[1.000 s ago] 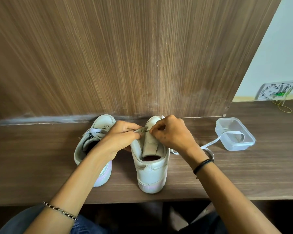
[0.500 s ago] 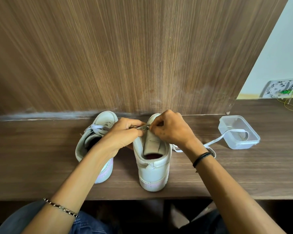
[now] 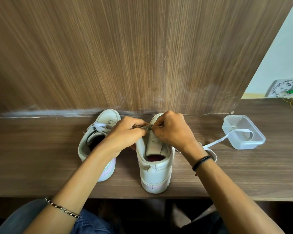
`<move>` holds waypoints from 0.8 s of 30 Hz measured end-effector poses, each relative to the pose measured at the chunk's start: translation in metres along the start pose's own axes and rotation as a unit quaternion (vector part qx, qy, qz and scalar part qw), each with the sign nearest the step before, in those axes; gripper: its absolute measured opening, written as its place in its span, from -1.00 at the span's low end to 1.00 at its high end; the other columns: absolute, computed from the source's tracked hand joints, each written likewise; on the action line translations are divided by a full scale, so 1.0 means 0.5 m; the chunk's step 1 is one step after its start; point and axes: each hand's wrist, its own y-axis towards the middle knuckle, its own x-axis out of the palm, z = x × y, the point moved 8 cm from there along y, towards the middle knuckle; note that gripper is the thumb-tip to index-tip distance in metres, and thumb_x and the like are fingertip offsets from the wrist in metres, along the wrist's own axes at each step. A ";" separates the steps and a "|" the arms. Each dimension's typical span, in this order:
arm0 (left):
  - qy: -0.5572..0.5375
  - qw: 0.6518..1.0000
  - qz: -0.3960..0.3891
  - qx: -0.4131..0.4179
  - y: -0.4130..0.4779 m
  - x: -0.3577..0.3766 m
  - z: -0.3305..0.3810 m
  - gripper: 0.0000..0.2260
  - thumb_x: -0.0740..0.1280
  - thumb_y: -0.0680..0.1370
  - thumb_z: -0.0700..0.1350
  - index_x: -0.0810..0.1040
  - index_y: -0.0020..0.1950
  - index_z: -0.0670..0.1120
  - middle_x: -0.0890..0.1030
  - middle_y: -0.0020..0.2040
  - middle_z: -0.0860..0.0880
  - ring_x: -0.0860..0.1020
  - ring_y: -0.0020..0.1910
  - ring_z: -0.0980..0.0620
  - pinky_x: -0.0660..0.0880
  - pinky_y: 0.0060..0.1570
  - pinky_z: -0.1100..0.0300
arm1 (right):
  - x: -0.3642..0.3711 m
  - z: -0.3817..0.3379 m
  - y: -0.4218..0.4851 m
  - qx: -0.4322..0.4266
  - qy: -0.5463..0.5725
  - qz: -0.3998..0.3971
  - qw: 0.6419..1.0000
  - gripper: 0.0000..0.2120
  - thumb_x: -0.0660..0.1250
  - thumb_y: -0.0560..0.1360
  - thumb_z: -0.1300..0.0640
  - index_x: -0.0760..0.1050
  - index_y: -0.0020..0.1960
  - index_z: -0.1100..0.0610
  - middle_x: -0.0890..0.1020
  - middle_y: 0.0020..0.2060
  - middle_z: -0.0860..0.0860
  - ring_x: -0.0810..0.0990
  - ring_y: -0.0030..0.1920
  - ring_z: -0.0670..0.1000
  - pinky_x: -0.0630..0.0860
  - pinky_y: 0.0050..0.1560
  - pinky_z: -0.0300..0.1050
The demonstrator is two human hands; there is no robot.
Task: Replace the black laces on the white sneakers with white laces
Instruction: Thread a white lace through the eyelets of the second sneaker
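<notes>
White sneaker (image 3: 155,171), heel nearest, toe to the wall (image 3: 142,65). Over its tongue (image 3: 155,144), left hand (image 3: 125,135) and right hand (image 3: 172,132) each pinch the white lace (image 3: 213,143), a short stretch lying crosswise. Its tail runs right into the clear tub (image 3: 243,146), so slack should feed from the right hand's side.

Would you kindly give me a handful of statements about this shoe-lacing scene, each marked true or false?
1. The left hand and the right hand both pinch at the front of the right sneaker. True.
2. The left sneaker carries black laces. False: white laces cross it.
3. A white lace trails into the clear container. True.
4. The container has its lid on. False: it is open, and no lid shows.
5. Both sneakers lie on their sides. False: they stand upright on their soles on the desk.
</notes>
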 end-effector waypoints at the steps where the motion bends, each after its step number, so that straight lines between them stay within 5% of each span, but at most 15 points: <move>1: 0.001 1.000 0.000 -0.003 0.000 0.000 -0.002 -0.70 0.32 0.54 -0.20 0.72 -0.01 0.18 0.60 -0.21 -0.07 0.50 -0.18 0.06 0.47 -0.19 0.10 | -0.001 -0.001 -0.002 -0.003 -0.003 0.007 1.000 -0.81 0.32 0.48 0.22 0.70 -0.15 0.25 0.69 -0.24 0.18 0.65 -0.17 0.20 0.64 -0.10 0.11; 7: -0.022 1.000 0.003 -0.008 -0.010 0.001 0.006 -0.76 0.33 0.55 -0.19 0.73 0.00 0.11 0.70 -0.18 0.07 0.60 -0.08 0.07 0.53 -0.17 0.17 | -0.001 -0.008 -0.008 -0.033 0.000 -0.010 0.999 -0.83 0.36 0.49 0.26 0.74 -0.14 0.15 0.72 -0.22 0.10 0.67 -0.15 0.10 0.64 -0.07 0.00; 12: -0.062 0.994 0.068 -0.057 -0.006 -0.011 -0.011 -0.76 0.31 0.58 0.13 0.73 -0.06 0.08 0.73 -0.10 0.03 0.68 0.00 0.02 0.63 -0.10 0.11 | 0.003 -0.001 -0.007 -0.003 0.011 0.009 1.000 -0.88 0.44 0.50 0.16 0.75 -0.08 0.00 0.73 -0.11 0.04 0.68 -0.03 0.08 0.66 0.02 0.05; 18: -0.111 0.992 0.040 -0.034 0.014 0.004 -0.011 -0.88 0.38 0.62 -0.19 0.71 -0.01 -0.06 0.71 -0.16 -0.02 0.64 -0.20 0.10 0.51 -0.44 0.30 | -0.007 0.003 -0.015 0.027 -0.014 0.045 0.999 -0.90 0.48 0.50 0.16 0.73 -0.11 -0.02 0.71 -0.05 0.04 0.67 0.01 0.14 0.64 -0.02 0.07; 22: -0.126 0.990 0.051 -0.037 0.023 0.007 -0.016 -0.90 0.42 0.57 -0.27 0.68 -0.07 -0.08 0.66 -0.29 0.02 0.59 -0.39 0.18 0.47 -0.49 0.32 | -0.003 0.007 -0.011 0.000 0.019 0.025 1.000 -0.87 0.51 0.47 0.22 0.74 -0.12 0.00 0.73 -0.14 -0.03 0.69 -0.03 0.05 0.67 0.03 0.07; 24: -0.108 0.992 0.065 -0.028 0.028 0.006 -0.018 -0.84 0.39 0.58 -0.30 0.66 -0.11 -0.07 0.64 -0.29 0.03 0.57 -0.37 0.15 0.46 -0.46 0.31 | -0.007 0.009 -0.010 -0.010 0.022 0.011 1.000 -0.89 0.51 0.47 0.22 0.75 -0.09 0.03 0.74 -0.14 -0.07 0.68 -0.01 -0.02 0.66 0.02 -0.09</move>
